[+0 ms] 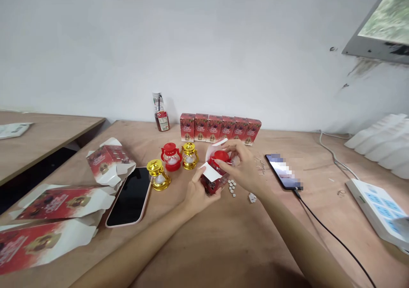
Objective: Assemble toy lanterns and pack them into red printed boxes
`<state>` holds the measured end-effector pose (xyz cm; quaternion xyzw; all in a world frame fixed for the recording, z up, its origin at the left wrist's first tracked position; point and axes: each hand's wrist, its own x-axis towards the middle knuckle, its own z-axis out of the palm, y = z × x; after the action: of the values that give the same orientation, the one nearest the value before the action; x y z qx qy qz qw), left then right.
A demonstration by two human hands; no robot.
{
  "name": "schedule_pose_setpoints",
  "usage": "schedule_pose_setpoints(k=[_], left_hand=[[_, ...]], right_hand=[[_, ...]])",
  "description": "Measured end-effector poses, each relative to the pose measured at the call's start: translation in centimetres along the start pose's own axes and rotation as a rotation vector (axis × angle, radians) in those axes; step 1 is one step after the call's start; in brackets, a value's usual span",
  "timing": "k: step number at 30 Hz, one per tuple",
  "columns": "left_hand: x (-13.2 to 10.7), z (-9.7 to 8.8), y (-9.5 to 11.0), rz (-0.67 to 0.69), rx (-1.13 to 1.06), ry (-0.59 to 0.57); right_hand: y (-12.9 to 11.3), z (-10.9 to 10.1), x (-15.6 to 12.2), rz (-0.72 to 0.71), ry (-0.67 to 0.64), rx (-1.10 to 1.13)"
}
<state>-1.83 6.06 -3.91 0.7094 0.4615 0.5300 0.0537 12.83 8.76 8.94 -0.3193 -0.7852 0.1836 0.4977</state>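
Note:
My left hand [197,194] is wrapped round a small red carton [213,181] with its white flaps open, held just above the wooden table [223,245]. My right hand [243,164] pinches a red toy lantern [221,156] that sits in the carton's open top. Three more small lanterns stand to the left: a red lantern [171,156], a gold lantern [189,155] and a second gold lantern [157,174].
A row of several closed red cartons [220,128] lines the wall beside a bottle [160,112]. Opened empty cartons [108,160] and a dark phone [130,197] lie left. Button batteries [232,187], a charging phone [283,171] with cable and a white box [380,209] lie right.

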Motion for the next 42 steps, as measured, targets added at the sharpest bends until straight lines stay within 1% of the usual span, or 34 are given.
schedule_pose_setpoints(k=[2, 3, 6, 8, 10, 13, 15, 17, 20, 23, 27, 30, 32, 36, 42], left_hand=[[0.1, -0.1, 0.1, 0.026, -0.005, -0.014], [0.1, -0.2, 0.2, 0.046, -0.007, -0.011], [0.1, -0.2, 0.2, 0.093, -0.009, 0.015], [0.1, -0.2, 0.2, 0.098, -0.015, 0.015], [0.1, -0.2, 0.3, 0.078, -0.014, 0.001], [0.2, -0.3, 0.6, 0.056, 0.014, -0.012], [0.3, -0.4, 0.9, 0.072, 0.028, -0.006], [0.4, -0.6, 1.1, 0.088, 0.026, -0.001], [0.4, -0.6, 1.1, 0.067, 0.017, 0.018], [0.4, -0.6, 0.9, 0.064, 0.017, 0.032], [0.7, -0.9, 1.0, 0.082, 0.054, -0.021], [0.9, -1.2, 1.3, 0.056, 0.055, -0.044], [1.1, -1.4, 1.5, 0.017, 0.041, -0.055], [1.1, -1.4, 1.6, -0.034, 0.033, -0.047], [1.1, -1.2, 1.5, -0.024, 0.022, -0.003]], right_hand=[[0.0, -0.2, 0.1, -0.055, 0.121, 0.002], [-0.1, -0.3, 0.1, -0.084, 0.158, -0.01], [-0.5, -0.4, 0.0, -0.158, 0.195, -0.073], [-0.7, -0.4, -0.1, -0.19, 0.233, -0.114], [-1.0, -0.4, -0.1, -0.199, 0.307, -0.135], [-1.1, -0.3, 0.0, -0.175, 0.417, -0.142], [-1.1, -0.3, 0.0, -0.168, 0.433, -0.141], [-1.1, -0.4, 0.0, -0.176, 0.392, -0.149], [-1.3, -0.5, -0.1, -0.22, 0.31, -0.195], [-1.8, -0.7, -0.2, -0.247, 0.274, -0.216], [-2.3, -0.9, -0.5, -0.228, 0.243, -0.159], [-2.3, -1.1, -0.7, -0.214, 0.201, -0.089], [-2.3, -1.4, -0.8, -0.213, 0.138, -0.046], [-2.5, -1.9, -0.6, -0.226, -0.042, 0.011], [-2.7, -2.2, -0.2, -0.202, -0.157, 0.078]])
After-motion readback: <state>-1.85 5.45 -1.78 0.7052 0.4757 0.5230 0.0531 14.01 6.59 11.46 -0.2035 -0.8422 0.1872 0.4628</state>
